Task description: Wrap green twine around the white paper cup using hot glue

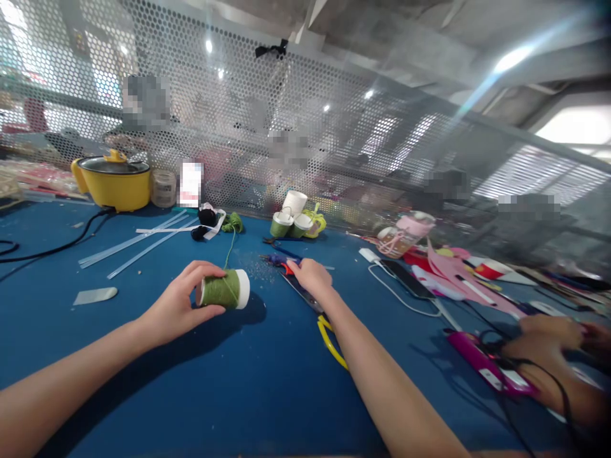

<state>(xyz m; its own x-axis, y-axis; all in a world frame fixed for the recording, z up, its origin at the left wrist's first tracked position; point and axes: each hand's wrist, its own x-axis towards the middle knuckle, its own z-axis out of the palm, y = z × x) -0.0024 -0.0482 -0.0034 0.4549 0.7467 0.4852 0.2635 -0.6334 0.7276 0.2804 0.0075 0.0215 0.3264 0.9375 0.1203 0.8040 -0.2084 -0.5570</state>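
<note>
Bare blue tabletop (267, 381) lies open between the two forearms. The green spool (223, 289) gripped in the left hand (174, 308) narrows the gap toward the right hand (312, 277). Beyond the left hand: clear rods (138, 243), yellow pot (114, 183). Beside the right forearm: yellow-handled tool (330, 340). Right of the right hand: phone (405, 277), pink clutter (458, 280), another person's hands (554, 334).

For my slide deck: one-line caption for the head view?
Left hand holds a green yarn-wrapped cup; right hand touches a blue tool on the blue table.

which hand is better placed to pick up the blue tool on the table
Likely right: the right hand lies right beside the blue tool, while the left hand holds the green yarn cup.
</note>
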